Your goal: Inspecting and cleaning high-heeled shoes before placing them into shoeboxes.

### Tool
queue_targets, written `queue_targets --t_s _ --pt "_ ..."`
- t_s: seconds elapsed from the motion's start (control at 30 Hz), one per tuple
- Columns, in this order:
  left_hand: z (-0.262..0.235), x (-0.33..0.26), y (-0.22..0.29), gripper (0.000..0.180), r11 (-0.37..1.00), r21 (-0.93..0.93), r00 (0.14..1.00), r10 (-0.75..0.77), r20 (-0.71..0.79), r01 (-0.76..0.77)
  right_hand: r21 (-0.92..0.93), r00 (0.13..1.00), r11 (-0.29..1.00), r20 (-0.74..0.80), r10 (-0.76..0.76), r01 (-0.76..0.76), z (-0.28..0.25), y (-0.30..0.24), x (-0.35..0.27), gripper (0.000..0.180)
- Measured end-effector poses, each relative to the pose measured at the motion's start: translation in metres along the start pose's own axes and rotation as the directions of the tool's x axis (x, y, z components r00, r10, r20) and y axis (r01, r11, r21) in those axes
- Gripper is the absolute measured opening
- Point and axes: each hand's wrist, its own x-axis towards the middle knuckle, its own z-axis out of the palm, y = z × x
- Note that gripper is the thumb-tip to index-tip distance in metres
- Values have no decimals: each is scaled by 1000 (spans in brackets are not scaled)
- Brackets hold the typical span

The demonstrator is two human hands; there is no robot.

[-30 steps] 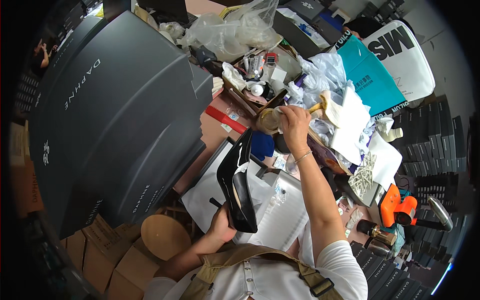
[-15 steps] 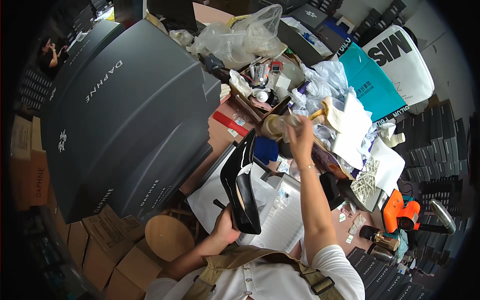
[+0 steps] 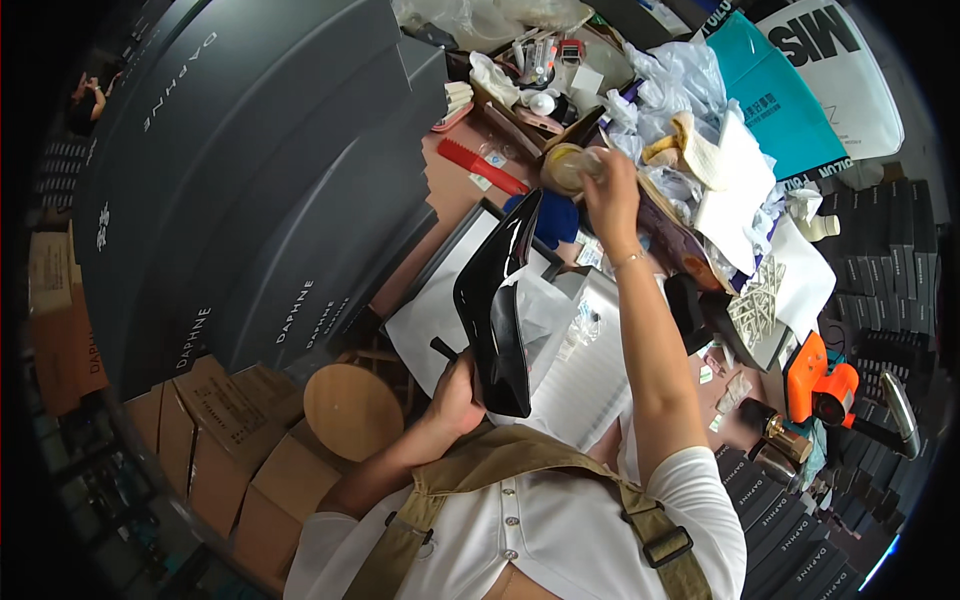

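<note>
In my left hand [image 3: 456,400] is a shiny black high-heeled shoe [image 3: 492,310], held near its heel with the toe end pointing away from me. The fingers of that hand are closed, partly hidden behind the shoe. My right hand [image 3: 612,195] reaches over the table, its fingers bent together round something pale and clear that blurs with motion. Right beside those fingers stands a round jar [image 3: 563,170] with yellowish content. An open shoe box [image 3: 455,260] lined with white paper lies beneath the shoe, next to a blue cloth [image 3: 550,218].
Dark shoe boxes [image 3: 270,200] are stacked high on the left, above brown cartons [image 3: 230,430] and a round wooden stool [image 3: 352,412]. A red comb-like tool [image 3: 480,165] lies behind the shoe. To the right are plastic bags [image 3: 685,80], white sticks [image 3: 758,300] and an orange heat gun [image 3: 820,385].
The view has tipped, so the table sits higher in the picture. The shoe has turned slightly in my left hand's grip. My right hand remains beside the jar.
</note>
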Motion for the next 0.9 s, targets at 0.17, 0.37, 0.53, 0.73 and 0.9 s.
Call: queue_targets --t_s 0.17,0.37,0.53,0.73,0.9 --pt "-30 -16 -11 37 1000 19 999 4 -50 -3 -119 995 992 94 43 -32 -11 6 26 25" --pt "-50 -38 -31 33 907 420 993 39 -108 10 191 779 885 576 249 -425 -103 -47 -54 19" --pt "-25 -54 -41 32 956 224 967 -142 -211 189 366 702 757 693 167 -542 -173 -138 -198 15" --pt "-2 -61 -54 32 884 407 966 -153 -209 229 250 891 920 419 178 -301 -188 -202 -250 24" --pt "-4 -64 -58 33 851 477 973 -222 -54 221 -15 928 998 367 61 -60 -177 -206 -254 30"
